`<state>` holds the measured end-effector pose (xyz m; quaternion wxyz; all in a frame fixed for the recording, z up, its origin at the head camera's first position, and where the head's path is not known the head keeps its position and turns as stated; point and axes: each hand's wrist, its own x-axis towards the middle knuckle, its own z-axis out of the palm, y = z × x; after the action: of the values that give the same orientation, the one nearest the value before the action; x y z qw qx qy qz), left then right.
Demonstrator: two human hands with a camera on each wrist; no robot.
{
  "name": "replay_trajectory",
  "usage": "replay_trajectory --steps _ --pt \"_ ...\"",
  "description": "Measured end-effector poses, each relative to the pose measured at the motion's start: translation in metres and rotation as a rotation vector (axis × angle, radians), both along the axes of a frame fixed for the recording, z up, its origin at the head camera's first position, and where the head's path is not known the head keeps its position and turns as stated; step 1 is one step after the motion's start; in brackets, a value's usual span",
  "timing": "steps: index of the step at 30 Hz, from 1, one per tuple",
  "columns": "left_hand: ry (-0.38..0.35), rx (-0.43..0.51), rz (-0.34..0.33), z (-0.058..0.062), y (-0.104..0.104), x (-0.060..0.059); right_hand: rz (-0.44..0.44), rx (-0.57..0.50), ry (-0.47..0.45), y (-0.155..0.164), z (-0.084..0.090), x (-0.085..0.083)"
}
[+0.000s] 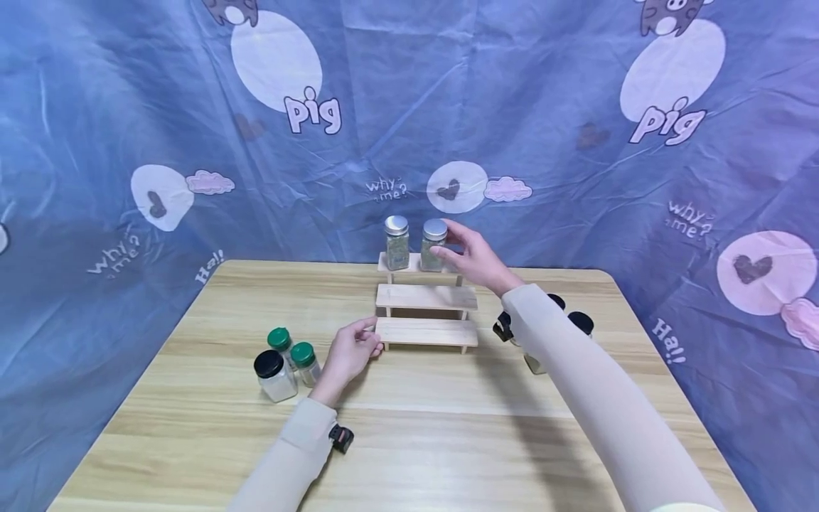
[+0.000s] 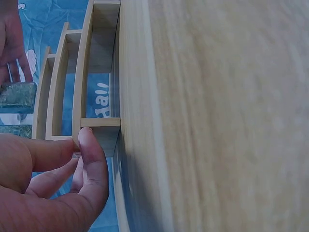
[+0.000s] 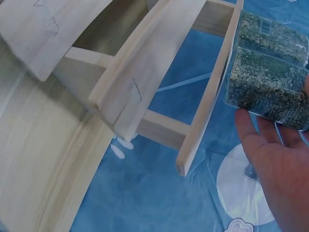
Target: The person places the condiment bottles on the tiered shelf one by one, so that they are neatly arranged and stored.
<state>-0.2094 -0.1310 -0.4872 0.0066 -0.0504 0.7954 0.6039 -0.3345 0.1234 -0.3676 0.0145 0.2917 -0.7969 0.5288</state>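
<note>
A three-step wooden rack [image 1: 427, 331] stands near the back of the table. At its lowest step's left end my left hand [image 1: 354, 350] pinches the board between thumb and fingers, as the left wrist view also shows. On the top step, my right hand [image 1: 475, 257] grips a silver-lidded glass spice jar [image 1: 433, 247] from the right side, thumb in front. Green-brown dried herbs fill this jar [image 3: 265, 84] in the right wrist view. Just to its left on the same step stands a matching spice jar [image 1: 397, 245].
Left of the rack stand two green-lidded jars [image 1: 306, 365] and a black-lidded jar [image 1: 278, 380] of white contents. Several black-lidded jars [image 1: 581, 323] are on the right, partly hidden by my right sleeve. A blue printed cloth [image 1: 358, 156] hangs behind the table [image 1: 211, 427].
</note>
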Motion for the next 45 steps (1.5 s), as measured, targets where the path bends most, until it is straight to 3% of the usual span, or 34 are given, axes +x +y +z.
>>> replay_trajectory --steps 14,22,34,45 --pt "0.003 -0.009 -0.014 -0.002 0.011 -0.002 -0.050 0.037 -0.033 0.007 0.000 0.001" --pt "0.000 0.000 -0.010 -0.001 0.009 -0.001 -0.113 0.080 -0.044 0.028 0.005 0.015" --pt "-0.023 -0.004 0.008 -0.003 0.002 0.001 -0.192 0.112 0.006 0.105 -0.001 0.057" --pt "0.006 -0.003 0.007 -0.008 0.002 0.002 -0.268 -0.025 0.146 0.181 -0.025 0.103"
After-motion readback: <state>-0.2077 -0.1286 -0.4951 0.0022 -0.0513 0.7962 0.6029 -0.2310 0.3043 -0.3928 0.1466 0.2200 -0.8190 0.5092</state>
